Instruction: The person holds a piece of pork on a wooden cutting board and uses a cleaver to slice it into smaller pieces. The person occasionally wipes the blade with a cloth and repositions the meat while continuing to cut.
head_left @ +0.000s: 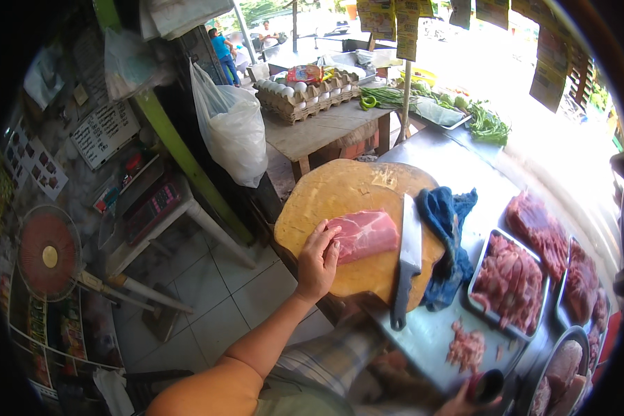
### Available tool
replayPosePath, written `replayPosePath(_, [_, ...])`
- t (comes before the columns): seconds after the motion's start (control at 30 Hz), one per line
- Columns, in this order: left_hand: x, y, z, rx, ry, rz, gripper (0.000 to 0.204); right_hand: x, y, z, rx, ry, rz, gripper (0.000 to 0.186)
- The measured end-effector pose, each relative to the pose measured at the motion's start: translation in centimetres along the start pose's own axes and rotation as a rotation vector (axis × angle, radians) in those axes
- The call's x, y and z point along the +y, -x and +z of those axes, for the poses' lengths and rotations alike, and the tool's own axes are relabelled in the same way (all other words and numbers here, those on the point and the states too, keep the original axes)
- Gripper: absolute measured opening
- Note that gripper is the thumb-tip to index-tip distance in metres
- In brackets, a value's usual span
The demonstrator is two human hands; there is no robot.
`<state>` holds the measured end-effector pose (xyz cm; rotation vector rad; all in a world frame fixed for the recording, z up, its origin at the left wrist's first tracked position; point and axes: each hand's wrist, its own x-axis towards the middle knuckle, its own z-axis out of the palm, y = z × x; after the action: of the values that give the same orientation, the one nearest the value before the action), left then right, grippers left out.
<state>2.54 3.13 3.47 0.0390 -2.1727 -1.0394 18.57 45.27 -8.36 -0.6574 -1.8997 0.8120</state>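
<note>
A thick slab of raw meat [367, 236] lies on a round wooden chopping board [312, 187]. My left hand [319, 260] grips its left end, fingers and thumb pressed against it. Right of the meat, a large knife [409, 249] with a dark handle rests on the board, its handle reaching past the near edge. A crumpled blue cloth [451, 243] touches the board's right side. At the lower edge of the view, my right hand [457, 403] is partly cut off and closed around a dark, round-ended, cup-like thing [486, 386].
On the metal table [423, 347] lie meat scraps [466, 345]. Trays of cut meat [509, 281] and a bowl of meat [561, 378] stand to the right. Beyond are egg cartons [301, 100] and green vegetables [489, 125]. A white plastic bag [232, 128] hangs at left, above a fan [48, 256].
</note>
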Motion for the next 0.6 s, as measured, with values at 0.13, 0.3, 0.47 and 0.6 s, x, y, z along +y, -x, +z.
replayPosePath(0.13, [0.1, -0.1, 0.0, -0.001, -0.007, 0.001, 0.025, -0.6, -0.2, -0.1, -0.023, 0.054, 0.029, 0.123])
replayPosePath(0.3, [-0.1, 0.0, 0.0, 0.005, -0.027, 0.02, 0.027, -1.4, -0.1, 0.1, -0.008, -0.113, 0.137, 0.119])
replayPosePath(0.47, [-0.3, 0.0, 0.0, -0.003, -0.011, 0.019, 0.028, -1.8, 0.1, 0.1, 0.006, -0.153, 0.131, 0.113])
replayPosePath(0.6, [-0.3, 0.1, 0.0, -0.005, -0.008, 0.02, 0.028, -2.5, 0.2, -0.1, 0.007, -0.155, 0.196, 0.111])
